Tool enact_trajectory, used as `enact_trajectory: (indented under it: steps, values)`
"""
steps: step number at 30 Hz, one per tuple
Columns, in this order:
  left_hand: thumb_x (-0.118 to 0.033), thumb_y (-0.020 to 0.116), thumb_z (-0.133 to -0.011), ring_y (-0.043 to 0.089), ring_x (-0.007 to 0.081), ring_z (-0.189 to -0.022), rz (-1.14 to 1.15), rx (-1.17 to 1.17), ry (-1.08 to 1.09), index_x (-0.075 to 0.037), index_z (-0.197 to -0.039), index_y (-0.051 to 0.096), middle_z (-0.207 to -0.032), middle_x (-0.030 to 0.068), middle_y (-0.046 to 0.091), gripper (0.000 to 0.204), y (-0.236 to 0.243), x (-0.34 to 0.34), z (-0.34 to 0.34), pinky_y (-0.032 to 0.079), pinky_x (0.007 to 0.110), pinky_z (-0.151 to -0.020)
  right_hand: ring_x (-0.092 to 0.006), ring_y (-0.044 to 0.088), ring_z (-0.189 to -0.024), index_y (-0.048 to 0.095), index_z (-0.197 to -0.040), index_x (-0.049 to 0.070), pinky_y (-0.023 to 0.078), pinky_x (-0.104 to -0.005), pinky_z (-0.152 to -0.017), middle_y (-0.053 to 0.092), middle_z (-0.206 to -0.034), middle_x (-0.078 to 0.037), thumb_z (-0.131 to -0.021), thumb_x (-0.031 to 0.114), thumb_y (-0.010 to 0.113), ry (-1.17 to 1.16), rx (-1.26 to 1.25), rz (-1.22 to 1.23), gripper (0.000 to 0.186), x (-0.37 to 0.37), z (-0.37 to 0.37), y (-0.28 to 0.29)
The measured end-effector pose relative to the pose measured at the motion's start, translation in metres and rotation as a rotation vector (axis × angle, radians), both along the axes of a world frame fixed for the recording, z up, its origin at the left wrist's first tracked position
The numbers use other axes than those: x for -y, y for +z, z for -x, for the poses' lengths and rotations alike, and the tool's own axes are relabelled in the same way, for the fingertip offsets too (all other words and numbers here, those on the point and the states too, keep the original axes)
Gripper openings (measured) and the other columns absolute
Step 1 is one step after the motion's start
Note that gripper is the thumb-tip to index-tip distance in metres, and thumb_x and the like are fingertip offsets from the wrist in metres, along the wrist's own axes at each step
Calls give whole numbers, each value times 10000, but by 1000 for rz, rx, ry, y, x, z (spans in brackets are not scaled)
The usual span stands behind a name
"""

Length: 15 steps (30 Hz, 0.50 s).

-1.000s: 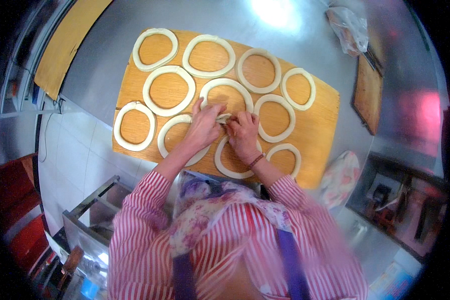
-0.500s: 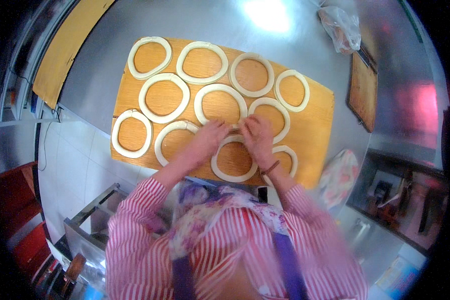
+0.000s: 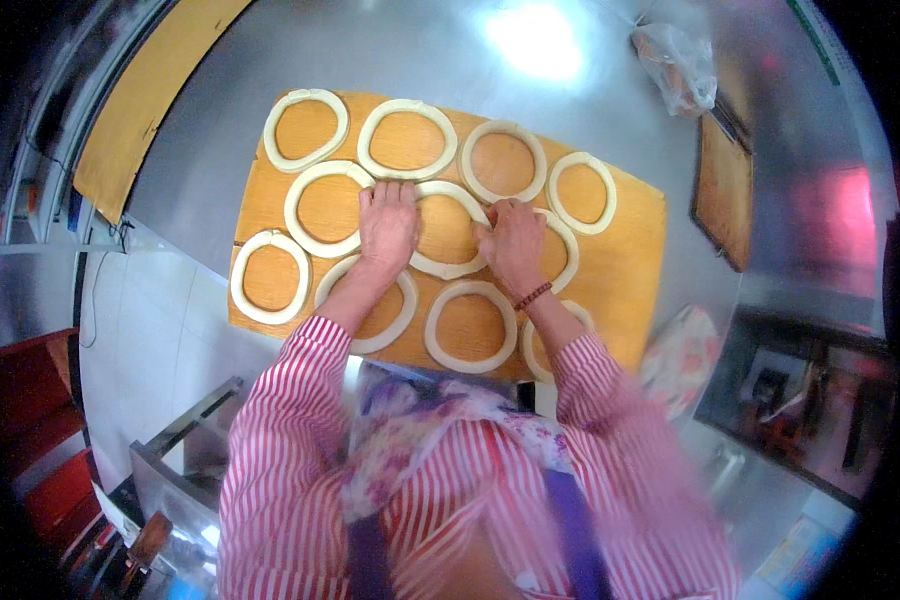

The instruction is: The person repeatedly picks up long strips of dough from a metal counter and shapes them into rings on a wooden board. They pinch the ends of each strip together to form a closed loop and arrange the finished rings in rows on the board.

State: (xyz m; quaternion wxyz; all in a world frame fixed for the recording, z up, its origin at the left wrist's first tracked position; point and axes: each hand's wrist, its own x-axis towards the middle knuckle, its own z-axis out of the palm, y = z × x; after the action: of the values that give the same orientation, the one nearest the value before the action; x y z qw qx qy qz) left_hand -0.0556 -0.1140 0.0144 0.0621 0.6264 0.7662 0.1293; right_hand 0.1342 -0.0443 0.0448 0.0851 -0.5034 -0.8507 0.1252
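A pale dough ring [image 3: 446, 270] lies flat in the middle of a wooden board [image 3: 625, 270]. My left hand [image 3: 388, 222] is closed at its left side, fingers bent down over the edge. Opposite, my right hand [image 3: 513, 240] pinches the ring's right side; a beaded bracelet circles that wrist. A second dough ring [image 3: 292, 208] lies just left of my left hand, and another dough ring [image 3: 573, 250] is partly covered by my right hand. Nearer me lies a whole dough ring [image 3: 470, 367], with others beside it partly under my forearms.
Several more dough rings [image 3: 408, 105] line the board's far side. The board rests on a grey metal table [image 3: 300, 40]. A plastic bag [image 3: 678, 65] and a smaller wooden board [image 3: 725, 190] are at the far right. A patterned cloth [image 3: 678, 360] hangs near the right corner.
My hands have parted from the central ring's near edge, moving outward and away to its left and right sides. The ring's near edge is uncovered, with a joined spot showing.
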Motion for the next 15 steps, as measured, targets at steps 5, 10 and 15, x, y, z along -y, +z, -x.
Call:
enact_trajectory:
  steps: [5, 10, 15]
  values:
    - [-95, 698, -793, 590, 297, -997, -25, 231, 53, -1, -1071, 628, -958, 127, 634, 302, 17, -12, 10, 439, 443, -923, -224, 668, -775, 679, -1064, 23, 527, -354, -699, 705, -863, -100, -743, 157, 786, -210, -516, 512, 364, -5, 0, 16]
    - [72, 645, -792, 591, 138, -922, -197, 1129, 128, -34, -1003, 641, -957, 51, 635, 236, 77, 6, 22, 476, 285, -857, -175, 669, -828, 684, -1095, 24, 530, -288, -765, 714, -916, -102, -719, 59, 776, -59, -836, 616, 389, -13, -13, 73]
    - [95, 608, -760, 631, 301, -974, -147, 640, -315, -32, -1035, 610, -987, 108, 645, 303, 30, 35, 40, 499, 376, -871, -294, 622, -1051, 681, -1024, 55, 495, -383, -908, 675, -1096, -105, -719, 39, 708, 236, -459, 306, 306, -5, -47, 13]
